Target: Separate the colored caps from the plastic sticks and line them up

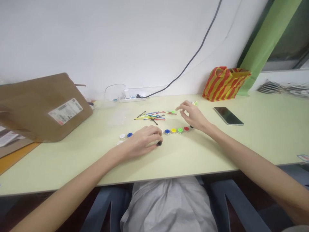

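Here the left hand (pixel 147 139) is resting on the pale green tabletop (pixel 183 158), fingers bent close, pinching a small round black-capped piece (pixel 159 143) between thumb and fingertips. The right hand (pixel 189 114) is hanging half open, fingers loosely curved, gripping nothing visible. Thin multicoloured plastic sticks (pixel 151 116) are lying heaped just left of it, on the far side of the left hand; whether its fingertips are touching one, I can't tell. Small round blue, yellow, green and red-capped pieces (pixel 173 130) are lining up between the hands.
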A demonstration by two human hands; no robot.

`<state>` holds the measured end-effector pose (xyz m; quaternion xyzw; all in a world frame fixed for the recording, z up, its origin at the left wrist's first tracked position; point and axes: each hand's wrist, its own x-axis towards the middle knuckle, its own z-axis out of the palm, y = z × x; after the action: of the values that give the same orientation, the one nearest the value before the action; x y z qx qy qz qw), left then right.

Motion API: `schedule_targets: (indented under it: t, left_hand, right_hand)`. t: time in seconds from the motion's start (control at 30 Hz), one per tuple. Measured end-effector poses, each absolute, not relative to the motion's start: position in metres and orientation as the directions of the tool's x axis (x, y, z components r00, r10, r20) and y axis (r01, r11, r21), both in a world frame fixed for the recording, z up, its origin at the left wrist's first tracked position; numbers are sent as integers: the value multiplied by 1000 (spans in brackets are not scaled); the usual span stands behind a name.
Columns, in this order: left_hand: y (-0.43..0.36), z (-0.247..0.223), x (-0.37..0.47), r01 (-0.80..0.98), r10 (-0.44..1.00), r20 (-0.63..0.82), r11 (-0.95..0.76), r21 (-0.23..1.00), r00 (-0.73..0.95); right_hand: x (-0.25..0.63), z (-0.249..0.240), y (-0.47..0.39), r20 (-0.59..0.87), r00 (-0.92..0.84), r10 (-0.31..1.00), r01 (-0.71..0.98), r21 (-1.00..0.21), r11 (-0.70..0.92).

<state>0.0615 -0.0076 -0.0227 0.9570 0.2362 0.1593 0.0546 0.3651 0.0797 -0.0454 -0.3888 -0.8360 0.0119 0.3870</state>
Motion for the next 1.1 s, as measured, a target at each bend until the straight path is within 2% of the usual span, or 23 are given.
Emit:
schedule_targets:
  t: [0.2, 0.4, 0.47, 0.6, 0.8, 1.1]
  left_hand:
    - [-8, -27, 47, 522, 544, 249, -839, 155, 801]
    - [-14, -32, 26, 622, 588, 288, -782, -35, 755]
    - [-19, -30, 17, 632, 589, 300, -773, -61, 750]
    - [-24, -25, 12, 597, 559, 314, -801, -32, 767]
    - [-14, -21, 26, 542, 523, 251, -840, -11, 815]
    - [-1, -19, 9, 608, 590, 267, -794, 19, 762]
  right_hand:
    - [361, -43, 70, 638, -452, 623, 617, -281, 736]
    - [359, -39, 64, 649, -456, 609, 613, -268, 744]
    - [359, -38, 63, 648, -466, 602, 620, -246, 745]
    - [358, -37, 60, 641, -488, 592, 623, -220, 751]
    - [358, -38, 60, 623, -509, 594, 621, -212, 754]
    - [356, -38, 59, 613, -520, 595, 624, -203, 755]
